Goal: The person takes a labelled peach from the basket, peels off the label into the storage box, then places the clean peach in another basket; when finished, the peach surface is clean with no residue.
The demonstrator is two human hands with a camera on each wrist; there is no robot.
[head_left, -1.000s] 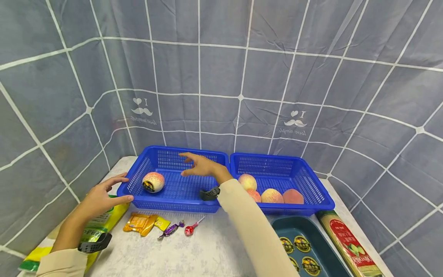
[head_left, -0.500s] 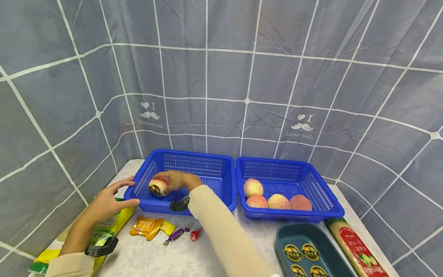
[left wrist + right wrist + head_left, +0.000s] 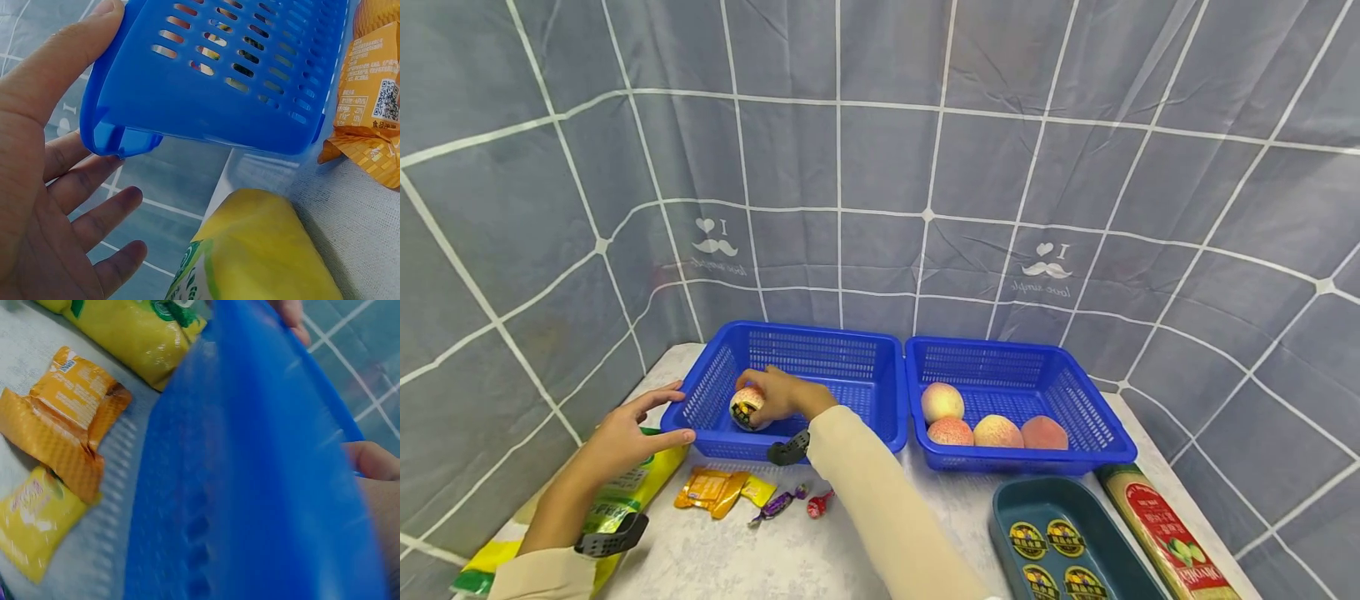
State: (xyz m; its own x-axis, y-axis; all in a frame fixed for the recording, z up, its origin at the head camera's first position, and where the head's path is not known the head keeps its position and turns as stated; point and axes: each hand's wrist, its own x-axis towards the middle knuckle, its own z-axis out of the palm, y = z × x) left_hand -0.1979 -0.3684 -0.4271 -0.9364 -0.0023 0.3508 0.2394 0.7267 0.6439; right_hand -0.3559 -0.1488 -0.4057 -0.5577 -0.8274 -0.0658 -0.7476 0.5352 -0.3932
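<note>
A peach [image 3: 743, 410] with a round black-and-gold sticker sits in the left blue basket [image 3: 820, 443], towards its left end. My right hand [image 3: 784, 395] grips it from the right, fingers curled over its top; in the right wrist view the basket wall hides the peach. At the basket's front left corner, my left hand [image 3: 625, 433] touches the rim with thumb and fingertips, the fingers spread and fairly straight. The right blue basket [image 3: 1022, 461] bears several peaches [image 3: 997, 432] along its front and left side.
Before the left basket lie orange-wrapped snacks [image 3: 709, 490], a yellow packet [image 3: 758, 490], a purple candy [image 3: 777, 505] and a red lollipop [image 3: 817, 505]. A yellow-green bag [image 3: 625, 492] lies under my left arm. A teal tray [image 3: 1000, 533] with stickers and a long red-labelled package [image 3: 1168, 533] stand right.
My right hand has come down from over the basket's middle to the left and taken hold of the peach, which has shifted slightly right. My left hand stays at the corner.
</note>
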